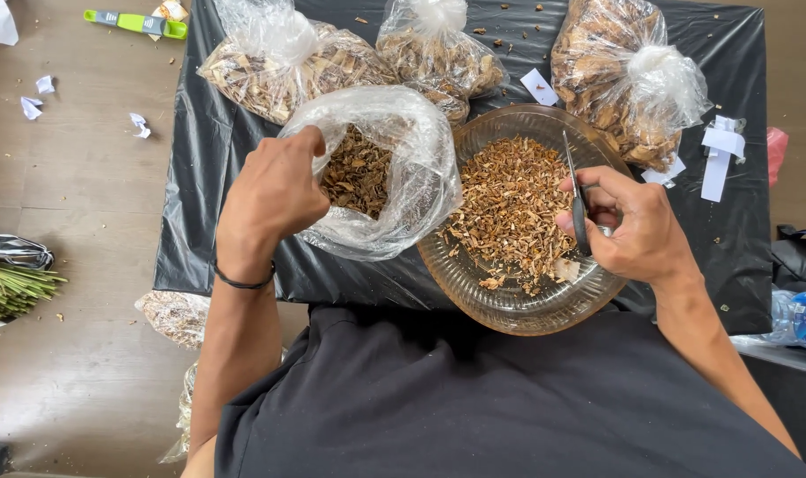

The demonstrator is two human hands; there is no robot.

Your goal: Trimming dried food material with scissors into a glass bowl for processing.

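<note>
My left hand (274, 190) reaches into an open clear plastic bag (416, 168) of dark dried plant pieces, fingers curled inside its mouth. My right hand (633, 221) grips a pair of scissors (573, 181) by the handles, blades pointing away, over a clear glass bowl (518, 305). The bowl holds a heap of small brown chopped bits (509, 204). Bag and bowl sit side by side on a black plastic sheet (199, 221) in front of me.
Three tied clear bags of dried pieces (270, 62) (438, 53) (624, 80) stand at the sheet's far side. White paper slips (720, 146) lie right. A green tool (137, 22), paper scraps and green stalks (13, 292) rest on the wooden floor left. A bottle (801, 319) lies right.
</note>
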